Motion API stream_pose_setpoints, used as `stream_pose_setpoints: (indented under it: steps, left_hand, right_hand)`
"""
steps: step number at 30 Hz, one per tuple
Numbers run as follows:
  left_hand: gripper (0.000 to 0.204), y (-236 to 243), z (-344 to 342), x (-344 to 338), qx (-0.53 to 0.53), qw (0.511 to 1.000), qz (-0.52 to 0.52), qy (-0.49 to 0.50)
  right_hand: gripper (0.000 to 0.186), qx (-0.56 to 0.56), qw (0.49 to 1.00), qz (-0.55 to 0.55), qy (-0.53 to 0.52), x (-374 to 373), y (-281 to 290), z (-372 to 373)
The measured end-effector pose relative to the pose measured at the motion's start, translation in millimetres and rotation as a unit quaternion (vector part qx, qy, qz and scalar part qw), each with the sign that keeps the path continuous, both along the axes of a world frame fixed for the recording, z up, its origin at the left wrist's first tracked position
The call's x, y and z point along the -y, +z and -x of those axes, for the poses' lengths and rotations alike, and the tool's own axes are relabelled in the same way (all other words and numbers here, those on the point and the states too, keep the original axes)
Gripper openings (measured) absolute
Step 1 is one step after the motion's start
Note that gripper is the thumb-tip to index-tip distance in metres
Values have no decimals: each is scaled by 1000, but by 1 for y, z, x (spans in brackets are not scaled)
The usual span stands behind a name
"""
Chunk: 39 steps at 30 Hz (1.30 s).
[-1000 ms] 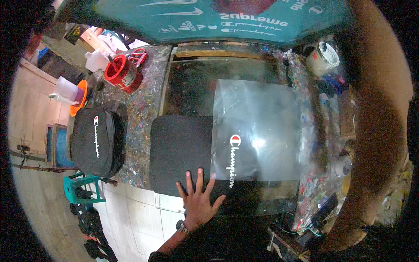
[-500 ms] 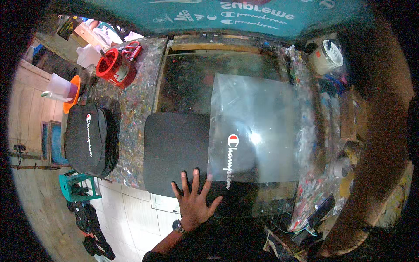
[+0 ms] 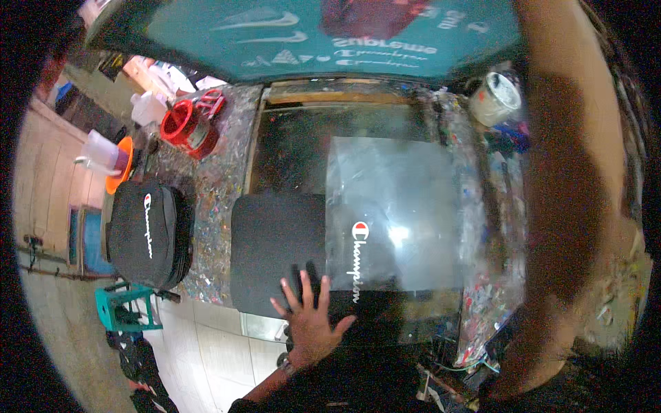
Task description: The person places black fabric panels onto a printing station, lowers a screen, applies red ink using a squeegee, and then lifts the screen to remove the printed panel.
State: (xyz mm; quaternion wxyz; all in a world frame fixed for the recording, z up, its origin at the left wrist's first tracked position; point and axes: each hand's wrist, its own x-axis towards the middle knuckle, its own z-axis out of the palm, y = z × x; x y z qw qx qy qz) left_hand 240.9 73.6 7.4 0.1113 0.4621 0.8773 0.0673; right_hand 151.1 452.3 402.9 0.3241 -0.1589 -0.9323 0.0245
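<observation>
black panel [image 3: 275, 237] beneath the outstretched fingertips [image 3: 304, 277] of the left hand [image 3: 313, 329]

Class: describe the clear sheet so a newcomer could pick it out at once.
Find the colour-spattered worktable in the middle. Just beyond and right of the left hand, a rectangular plastic sheet partly covers a black panel. Unlike that opaque panel, it is transparent and catches a bright glare.
</observation>
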Motion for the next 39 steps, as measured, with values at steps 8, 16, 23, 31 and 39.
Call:
stream_pose_setpoints:
  steps: [8, 16, 23, 31, 39]
  left_hand:
    - [44, 29, -13, -142, 330, 837, -403, -168]
    - [60, 181, 161, -82, -491, 767, -410, -48]
    - [68, 42, 152, 18, -164, 941, -254, -150]
    - [59, 11, 115, 3, -105, 963, -209, -133]
    - [54, 8, 115, 13, -65, 967, -208, -134]
  right_hand:
    - [43, -3, 995, 19, -100, 37, -35, 17]
    - [30, -41, 998, -33, -38, 132, -148, -109]
    - [33, 132, 988, 63, -43, 184, -323, -118]
    - [23, 124, 977, 132, 111, 153, -384, -147]
    - [21, 232, 965, 96, 76, 112, -367, -115]
